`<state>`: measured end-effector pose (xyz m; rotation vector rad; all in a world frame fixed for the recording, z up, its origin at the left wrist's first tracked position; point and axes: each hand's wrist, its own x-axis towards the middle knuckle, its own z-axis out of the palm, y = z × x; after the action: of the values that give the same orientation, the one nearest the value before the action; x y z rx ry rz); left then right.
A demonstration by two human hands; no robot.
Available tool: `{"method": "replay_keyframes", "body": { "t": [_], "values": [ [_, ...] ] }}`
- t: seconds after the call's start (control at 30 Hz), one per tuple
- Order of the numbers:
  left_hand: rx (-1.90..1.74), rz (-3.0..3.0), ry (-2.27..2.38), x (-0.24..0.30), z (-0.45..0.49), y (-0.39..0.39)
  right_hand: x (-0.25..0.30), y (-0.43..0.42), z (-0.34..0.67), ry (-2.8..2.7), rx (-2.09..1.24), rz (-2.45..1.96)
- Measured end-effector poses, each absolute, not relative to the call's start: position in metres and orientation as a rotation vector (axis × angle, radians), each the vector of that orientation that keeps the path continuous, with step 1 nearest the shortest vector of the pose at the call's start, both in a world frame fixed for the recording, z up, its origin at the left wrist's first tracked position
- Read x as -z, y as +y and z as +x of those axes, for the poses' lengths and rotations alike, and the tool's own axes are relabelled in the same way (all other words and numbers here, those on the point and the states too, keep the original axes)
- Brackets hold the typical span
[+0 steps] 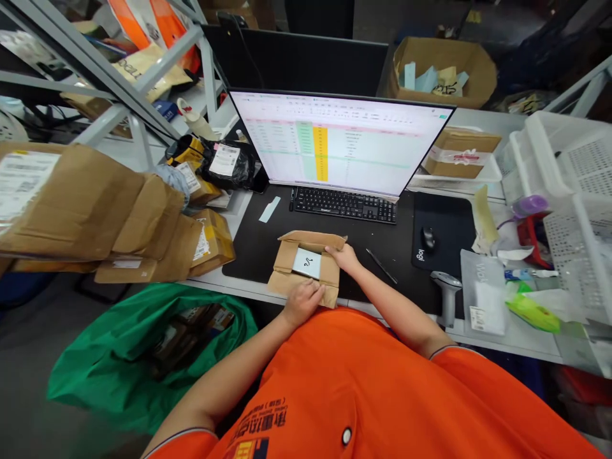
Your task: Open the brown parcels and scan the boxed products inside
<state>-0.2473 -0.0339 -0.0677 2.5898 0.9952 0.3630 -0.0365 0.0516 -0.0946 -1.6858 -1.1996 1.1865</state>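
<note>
Flaps on the small brown cardboard box (287, 280) are open, white card (306, 262) sitting inside; left hand (301, 301) fingers flat on it, right hand (342, 256) fingers pinching a flap.

Monitor (342, 143) showing spreadsheet, keyboard (345, 204) just below it, mouse (428, 239) on black pad (447, 220) to the right, pen (381, 265) beside pad, scanner (447, 293) near desk (239, 285) edge, parcels (95, 217) piled at left, green bag (95, 363) on floor (29, 357), white baskets (568, 191) far right
</note>
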Motion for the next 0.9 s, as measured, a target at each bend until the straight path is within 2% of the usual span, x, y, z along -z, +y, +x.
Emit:
{"method": "replay_keyframes", "body": {
  "t": [0.1, 0.2, 0.27, 0.33, 0.4, 0.5, 0.73, 0.9],
  "values": [
    [-0.567, 2.447, 0.958, 0.073, -0.268, -0.04, 0.075, 0.033, -0.035, -1.255, -1.0, -1.696],
    [-0.581, 2.367, 0.978, 0.053, -0.279, -0.039, 0.051, 0.006, -0.035, -1.568, -0.505, -1.53],
    [-0.556, 2.369, 1.259, 0.034, -0.28, -0.031, 0.037, -0.007, -0.039, -1.967, -0.292, -1.246],
    [-0.479, 2.311, 1.667, 0.017, -0.276, -0.016, 0.025, -0.011, -0.047, -2.366, -0.289, -1.009],
    [-0.316, 2.145, 1.928, 0.006, -0.274, 0.001, 0.013, -0.007, -0.056, -2.633, -0.31, -0.969],
    [-0.223, 1.806, 1.944, 0.001, -0.281, 0.022, -0.007, 0.002, -0.055, -2.729, -0.27, -1.157],
    [-0.634, 1.294, 1.82, 0.02, -0.335, 0.029, -0.02, -0.013, -0.026, -2.589, -0.517, -1.891],
    [-0.848, 0.865, 1.725, 0.05, -0.339, 0.024, -0.014, -0.02, -0.051, -2.548, -0.296, -2.044]
  ]
}}
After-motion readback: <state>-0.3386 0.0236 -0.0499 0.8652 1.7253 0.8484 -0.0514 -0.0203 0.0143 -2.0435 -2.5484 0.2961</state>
